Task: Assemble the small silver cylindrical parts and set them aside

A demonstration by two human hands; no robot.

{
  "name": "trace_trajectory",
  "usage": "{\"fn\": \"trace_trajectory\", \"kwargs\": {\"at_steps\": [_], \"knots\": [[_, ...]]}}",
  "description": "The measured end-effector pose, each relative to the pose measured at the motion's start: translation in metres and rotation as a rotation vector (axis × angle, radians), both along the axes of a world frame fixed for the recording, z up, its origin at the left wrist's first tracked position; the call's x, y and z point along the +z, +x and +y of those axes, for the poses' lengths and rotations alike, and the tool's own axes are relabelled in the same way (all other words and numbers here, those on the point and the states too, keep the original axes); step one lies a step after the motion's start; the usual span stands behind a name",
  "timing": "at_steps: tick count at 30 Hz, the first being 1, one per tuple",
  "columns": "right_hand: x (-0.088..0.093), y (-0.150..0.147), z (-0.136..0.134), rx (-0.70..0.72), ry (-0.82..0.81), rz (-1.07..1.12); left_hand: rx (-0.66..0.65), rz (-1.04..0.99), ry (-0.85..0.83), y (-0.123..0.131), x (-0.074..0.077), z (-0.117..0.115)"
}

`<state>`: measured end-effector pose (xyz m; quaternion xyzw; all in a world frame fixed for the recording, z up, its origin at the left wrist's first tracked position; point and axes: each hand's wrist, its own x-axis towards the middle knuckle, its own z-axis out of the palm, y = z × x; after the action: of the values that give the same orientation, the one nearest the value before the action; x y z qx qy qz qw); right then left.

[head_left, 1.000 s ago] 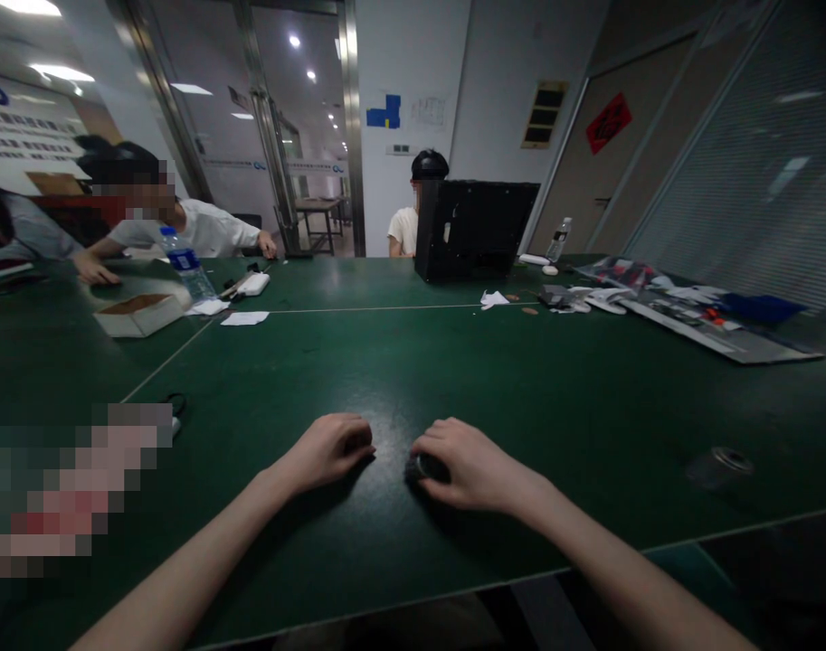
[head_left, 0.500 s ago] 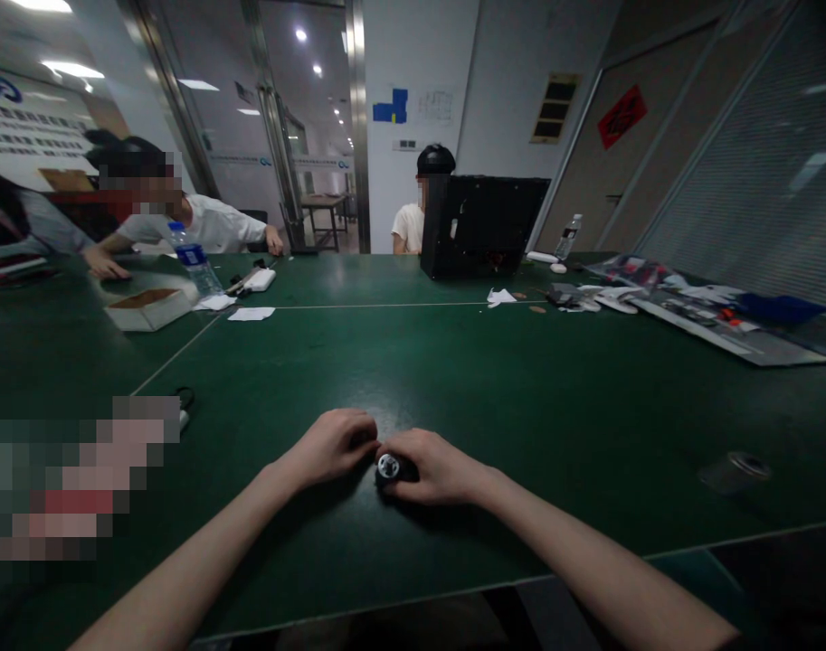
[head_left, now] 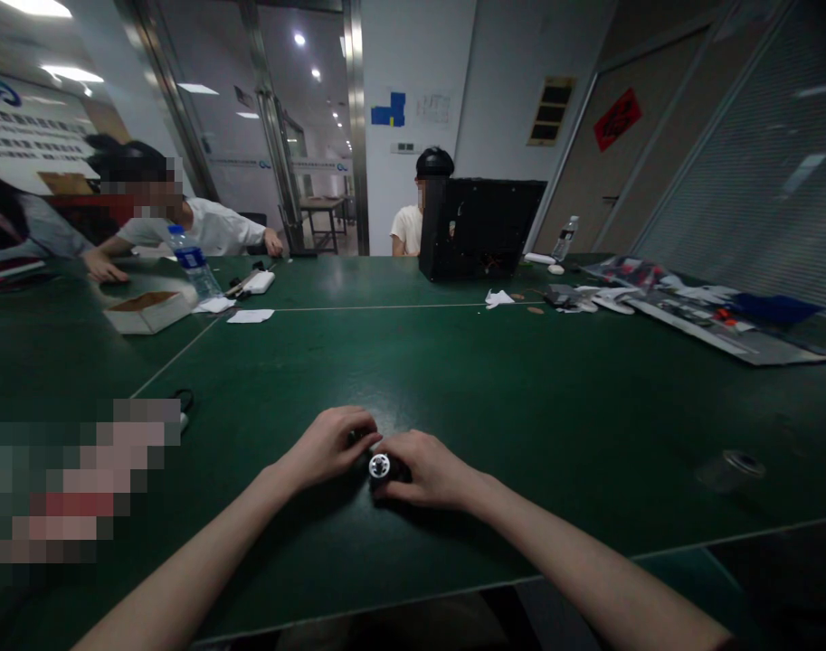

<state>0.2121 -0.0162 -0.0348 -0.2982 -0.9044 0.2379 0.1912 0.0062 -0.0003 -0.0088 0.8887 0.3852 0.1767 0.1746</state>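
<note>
Low over the green table (head_left: pixel 304 362), my right hand (head_left: pixel 426 468) is closed around a small dark cylindrical part (head_left: pixel 379 467). One end of that part faces me, with a silver ring and a dark centre. Just left of it is my left hand (head_left: pixel 335 443), its fingers curled and thumb and fingertips drawn together beside the part. Something small and dark shows under those fingers, too hidden to name. The two hands almost touch at the fingertips.
A cylindrical metal can (head_left: pixel 731 471) stands at right. Farther back are a white box (head_left: pixel 147 314), a water bottle (head_left: pixel 194 260), a black case (head_left: pixel 480 226) and a cluttered board (head_left: pixel 731 330). Several people sit around the table; one person's hand (head_left: pixel 272 241) rests at the far edge.
The part in my right hand has shifted slightly left, and its ringed end faces me more squarely. My left hand stays almost in place. The view has turned slightly.
</note>
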Motion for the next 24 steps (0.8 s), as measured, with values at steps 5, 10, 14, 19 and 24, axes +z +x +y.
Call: {"fn": "trace_trajectory", "kwargs": {"at_steps": [5,10,14,19,24], "knots": [[-0.0062,-0.0012,0.0015,-0.029,0.018,0.015,-0.008,0.019,-0.007,0.0018,0.0026,-0.0006],[-0.005,-0.0015,0.0006,-0.06,0.024,0.029,0.002,0.044,-0.002,0.0016,0.0014,-0.0002],[-0.0008,-0.001,-0.0016,-0.095,-0.034,0.051,0.006,0.043,-0.003,0.0006,0.0019,-0.0003],[0.0004,-0.0002,-0.004,-0.155,-0.107,0.069,0.014,0.039,-0.001,0.0005,0.0025,-0.0004],[0.0019,-0.0005,-0.0042,-0.144,-0.087,0.073,0.002,0.021,0.013,0.0014,0.0048,-0.0012]]}}
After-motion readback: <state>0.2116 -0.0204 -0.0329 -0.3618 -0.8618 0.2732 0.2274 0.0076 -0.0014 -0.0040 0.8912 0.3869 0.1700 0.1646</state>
